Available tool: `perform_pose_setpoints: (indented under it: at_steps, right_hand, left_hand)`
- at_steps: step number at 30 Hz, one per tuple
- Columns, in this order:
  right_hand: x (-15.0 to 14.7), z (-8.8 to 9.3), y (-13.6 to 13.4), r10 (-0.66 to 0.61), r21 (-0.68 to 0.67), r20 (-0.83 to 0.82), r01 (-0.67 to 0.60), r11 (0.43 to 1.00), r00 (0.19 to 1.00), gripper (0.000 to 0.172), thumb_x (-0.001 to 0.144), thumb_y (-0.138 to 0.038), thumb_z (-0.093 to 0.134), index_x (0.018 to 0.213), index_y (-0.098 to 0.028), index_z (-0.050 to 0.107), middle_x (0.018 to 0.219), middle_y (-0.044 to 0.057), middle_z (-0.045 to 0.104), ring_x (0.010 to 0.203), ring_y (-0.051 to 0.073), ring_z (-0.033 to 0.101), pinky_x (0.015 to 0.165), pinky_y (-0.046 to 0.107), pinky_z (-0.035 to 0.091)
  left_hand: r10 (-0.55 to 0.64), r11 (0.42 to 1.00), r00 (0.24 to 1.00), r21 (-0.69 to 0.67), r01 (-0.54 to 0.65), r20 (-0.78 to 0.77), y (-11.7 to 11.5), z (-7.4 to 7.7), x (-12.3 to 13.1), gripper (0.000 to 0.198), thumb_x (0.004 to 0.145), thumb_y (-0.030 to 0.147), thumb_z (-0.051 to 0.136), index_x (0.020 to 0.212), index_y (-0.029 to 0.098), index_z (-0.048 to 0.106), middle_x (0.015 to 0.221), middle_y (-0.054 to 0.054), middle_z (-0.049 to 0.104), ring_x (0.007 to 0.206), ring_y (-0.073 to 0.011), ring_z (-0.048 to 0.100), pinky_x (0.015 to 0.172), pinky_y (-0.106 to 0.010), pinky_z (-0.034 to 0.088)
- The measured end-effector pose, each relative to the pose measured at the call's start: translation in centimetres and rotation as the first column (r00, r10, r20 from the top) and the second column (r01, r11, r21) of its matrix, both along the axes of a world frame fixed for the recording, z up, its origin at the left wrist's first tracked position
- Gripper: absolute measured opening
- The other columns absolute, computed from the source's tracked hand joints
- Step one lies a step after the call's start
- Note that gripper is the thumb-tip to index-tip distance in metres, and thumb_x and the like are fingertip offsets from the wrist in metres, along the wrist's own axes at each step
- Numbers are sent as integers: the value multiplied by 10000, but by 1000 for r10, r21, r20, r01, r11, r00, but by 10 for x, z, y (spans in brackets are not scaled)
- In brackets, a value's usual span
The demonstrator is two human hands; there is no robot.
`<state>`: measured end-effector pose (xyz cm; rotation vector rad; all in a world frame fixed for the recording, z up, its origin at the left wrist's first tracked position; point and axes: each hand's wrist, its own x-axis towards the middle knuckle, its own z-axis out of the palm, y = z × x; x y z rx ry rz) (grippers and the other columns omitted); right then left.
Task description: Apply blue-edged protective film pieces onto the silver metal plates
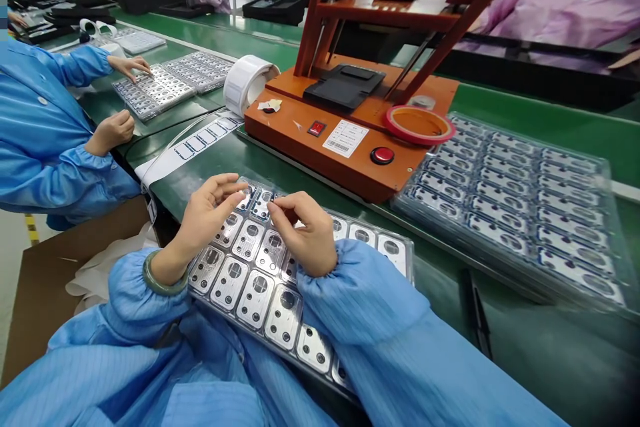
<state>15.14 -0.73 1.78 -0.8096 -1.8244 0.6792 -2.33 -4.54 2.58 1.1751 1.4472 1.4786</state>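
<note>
A clear plastic tray (411,255) of silver plates lies in front of me, tilted across the bench edge. Each plate has a round window and small dark holes. Over the tray's far left corner, my left hand (207,217) is open, its fingers bent and apart from the thumb. My right hand (306,230) pinches with thumb and forefinger at the edge of a blue-edged plate (262,204) in the far row. Whatever is between those fingertips is too small to make out. My right forearm and sleeve hide part of the tray.
An orange press (320,147) stands beyond the tray, with red tape (419,125) on it. Stacked trays (505,193) lie right, near black tweezers (476,313). A sticker roll (245,83) trails a strip leftward. A co-worker's hands (113,132) are at another tray (155,90).
</note>
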Motion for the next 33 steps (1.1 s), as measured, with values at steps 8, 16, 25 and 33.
perform_pose_setpoints:
  at_steps: [8, 16, 25, 33]
  right_hand:
    - [1, 2, 1, 6, -90, -58, -11, 996, 998, 116, 848, -262, 606, 750, -202, 623, 692, -6, 599, 583, 109, 514, 561, 259, 428]
    - [-1, 1, 2, 50, -101, -65, -56, 993, 997, 110, 829, -229, 625, 728, -184, 627, 664, -7, 594, 572, 107, 513, 553, 255, 421]
    - [15, 34, 10, 97, -354, 179, -28, 935, 979, 188, 831, -333, 588, 814, -186, 704, 717, 26, 688, 646, 160, 620, 605, 285, 470]
    - [37, 5, 20, 107, -659, 140, 12, 752, 984, 245, 777, -415, 607, 764, -175, 653, 552, -26, 580, 460, 115, 548, 478, 246, 441]
  left_hand:
    - [-156, 988, 987, -8, 156, -24, 0, 2, -2, 372, 754, 370, 715, 1060, 172, 640, 1283, -109, 587, 989, -188, 627, 852, -312, 510]
    - [-176, 984, 984, 9, 176, -35, 0, 9, -1, 164, 773, 310, 702, 794, 153, 656, 1108, -80, 648, 1060, -203, 597, 936, -325, 462]
    - [-180, 983, 966, -78, 168, -184, 10, 19, 0, 189, 774, 344, 684, 778, 156, 660, 1033, -74, 674, 975, -189, 622, 885, -326, 467]
    - [-323, 945, 868, -183, 272, -377, 38, -3, 21, 149, 734, 315, 681, 676, 178, 691, 977, -60, 702, 922, -193, 638, 778, -319, 485]
